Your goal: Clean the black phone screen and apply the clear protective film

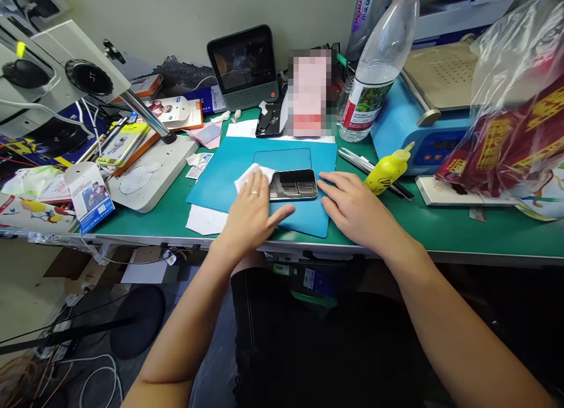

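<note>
A phone [294, 185] lies flat, screen side up, on a blue mat [215, 176]. My left hand [253, 211] rests over a white wipe [264, 172] at the phone's left end, its fingers stretched out flat and the thumb spread toward the phone's lower edge. The part of the wipe under the fingers is hidden. At the phone's right end is my right hand [352, 208], palm down with fingers apart and holding nothing; its fingertips are by the mat's right edge. Behind the phone, a thin dark rectangular outline shows on the mat.
Right of the mat are a yellow squeeze bottle [388, 172], tweezers [359, 161], a water bottle [372, 85] and a blue machine [414, 126]. A smart display [244, 67] and black phone [268, 120] stand behind. A microscope stand [150, 179] is at the left.
</note>
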`<state>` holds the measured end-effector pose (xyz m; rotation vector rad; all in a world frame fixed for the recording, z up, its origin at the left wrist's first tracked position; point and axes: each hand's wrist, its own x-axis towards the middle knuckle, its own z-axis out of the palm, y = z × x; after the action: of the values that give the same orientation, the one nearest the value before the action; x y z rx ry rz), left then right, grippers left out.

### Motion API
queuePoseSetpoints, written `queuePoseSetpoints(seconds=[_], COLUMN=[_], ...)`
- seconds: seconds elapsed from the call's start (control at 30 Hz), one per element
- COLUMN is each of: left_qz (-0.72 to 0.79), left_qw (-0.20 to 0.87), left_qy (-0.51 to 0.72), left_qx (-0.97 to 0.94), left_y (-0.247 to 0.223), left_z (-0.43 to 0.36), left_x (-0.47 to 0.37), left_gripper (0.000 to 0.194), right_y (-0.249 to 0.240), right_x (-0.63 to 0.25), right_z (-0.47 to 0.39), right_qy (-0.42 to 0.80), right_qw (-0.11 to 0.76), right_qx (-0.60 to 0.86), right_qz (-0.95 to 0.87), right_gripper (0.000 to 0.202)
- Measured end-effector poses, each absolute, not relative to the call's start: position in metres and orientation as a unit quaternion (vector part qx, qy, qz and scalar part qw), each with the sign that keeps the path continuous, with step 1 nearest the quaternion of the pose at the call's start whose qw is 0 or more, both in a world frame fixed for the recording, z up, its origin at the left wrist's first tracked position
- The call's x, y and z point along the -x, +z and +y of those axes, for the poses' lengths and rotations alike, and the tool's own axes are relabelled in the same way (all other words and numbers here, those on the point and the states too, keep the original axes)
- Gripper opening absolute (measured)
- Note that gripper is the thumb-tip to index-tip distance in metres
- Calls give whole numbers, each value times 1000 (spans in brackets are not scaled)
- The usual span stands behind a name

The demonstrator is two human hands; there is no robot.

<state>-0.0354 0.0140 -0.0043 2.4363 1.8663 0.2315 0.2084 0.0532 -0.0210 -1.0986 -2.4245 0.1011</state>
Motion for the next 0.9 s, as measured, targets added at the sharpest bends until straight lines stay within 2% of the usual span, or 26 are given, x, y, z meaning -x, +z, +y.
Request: queuePoseSetpoints(seconds=[0.1, 0.23, 0.53, 0.67, 0.77, 0.9], left_qz=[618, 585, 516, 521, 561, 617], left_qw=[10, -1, 54, 65, 56, 70], left_qy=[87, 75, 59, 67, 75, 78], left_qx=[-781, -807, -853, -848, -822, -780], left_y=[-10, -9, 8, 5, 2, 3], left_z=[-16, -37, 29, 42, 39, 24], left_x=[45, 18, -47, -23, 14, 56], left_gripper=[104, 112, 105, 98, 97, 86], right_y=[-19, -20, -31, -29, -26, -23], right_x=[-208, -207, -211, -211, -210, -209], right_z=[52, 51, 62, 59, 55, 54], right_qy=[39, 43, 36, 33, 35, 41], right_qw=[230, 235, 251, 253, 254, 251], right_qx=[400, 408, 391, 386, 398, 399], right_qz=[-886, -881, -884, -887, -881, -881], right_gripper=[46, 45, 44, 45, 45, 46])
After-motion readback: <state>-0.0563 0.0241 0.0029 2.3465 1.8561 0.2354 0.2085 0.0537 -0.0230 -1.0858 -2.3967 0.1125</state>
